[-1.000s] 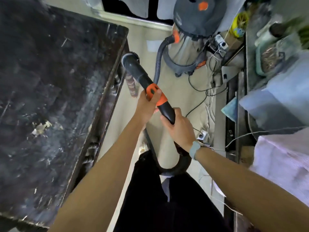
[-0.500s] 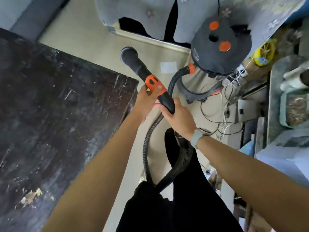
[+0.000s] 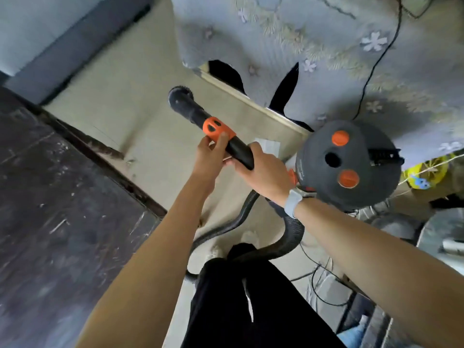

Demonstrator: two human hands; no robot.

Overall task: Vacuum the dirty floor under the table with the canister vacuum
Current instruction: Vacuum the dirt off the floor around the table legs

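Both hands are on the vacuum wand point(image 3: 213, 129), a smooth black plastic tube held up off the floor point(image 3: 130, 96) and angled away from the person. The left hand point(image 3: 209, 156) has its fingers curled round the wand at the orange rubbery collar point(image 3: 216, 128), thumb laid against that collar; the right hand point(image 3: 270, 172) is wrapped round the tube's rear end, where the ribbed hose point(image 3: 292, 233) begins. At the far tip sits a round brush head point(image 3: 179, 97) with a fringe of short dark bristles.

The hose — corrugated, black, flexible — loops down under the right wrist and across the black trousers point(image 3: 238, 297). Just right of the hands stands the canister vacuum point(image 3: 349, 164), a drum with a matte dark-grey domed lid carrying two orange round knobs and a dark hole between them; what is inside the drum cannot be seen.

To the left lies the table point(image 3: 62, 209), dark, scuffed wood with pale scratches. The floor is smooth beige, with a few crumbs near the table's edge. A grey floral cloth point(image 3: 313, 46) hangs beyond.
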